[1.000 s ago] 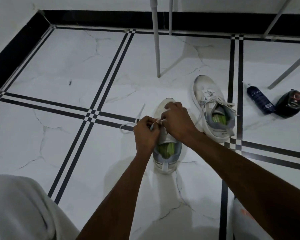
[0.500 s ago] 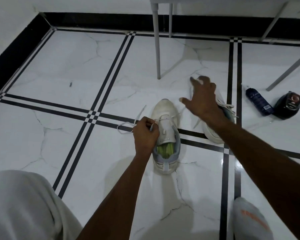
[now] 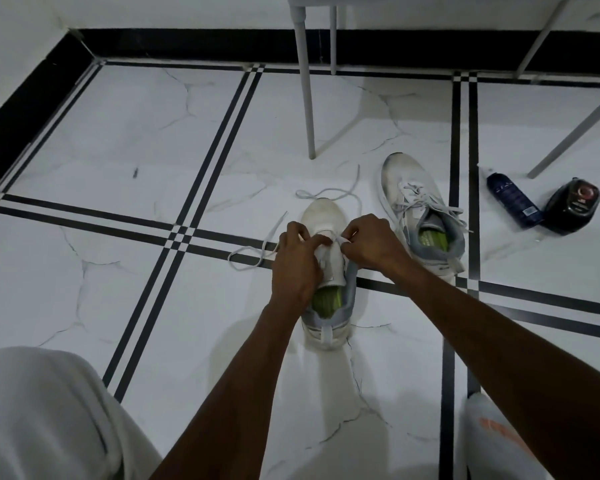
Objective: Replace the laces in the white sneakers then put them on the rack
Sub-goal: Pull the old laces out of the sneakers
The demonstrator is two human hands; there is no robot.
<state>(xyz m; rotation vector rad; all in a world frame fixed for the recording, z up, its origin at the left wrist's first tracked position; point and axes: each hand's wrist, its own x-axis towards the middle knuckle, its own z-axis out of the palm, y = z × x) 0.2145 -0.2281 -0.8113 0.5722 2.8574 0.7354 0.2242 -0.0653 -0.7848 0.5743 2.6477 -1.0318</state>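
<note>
A white sneaker (image 3: 326, 216) with a green insole stands on the floor in front of me, toe pointing away. My left hand (image 3: 297, 258) grips the sneaker's left side at the eyelets and tongue. Just right of it, my right hand (image 3: 371, 242) pinches the white lace (image 3: 340, 197) over the tongue. One lace end loops past the toe; the other trails left across the black floor stripe. A second white sneaker (image 3: 413, 202), laced, lies to the right, untouched.
A dark blue bottle (image 3: 511, 199) and a black container (image 3: 572, 206) lie on the floor at right. Thin grey legs (image 3: 307, 98) of a rack or table stand behind the sneakers. My knees sit at the bottom corners. The wall's black skirting runs along the back and left.
My right hand swung out to the right, drawing the lace through, then came back to the near sneaker's tongue. A lace loop now lies beyond the toe. My left hand stayed on the sneaker.
</note>
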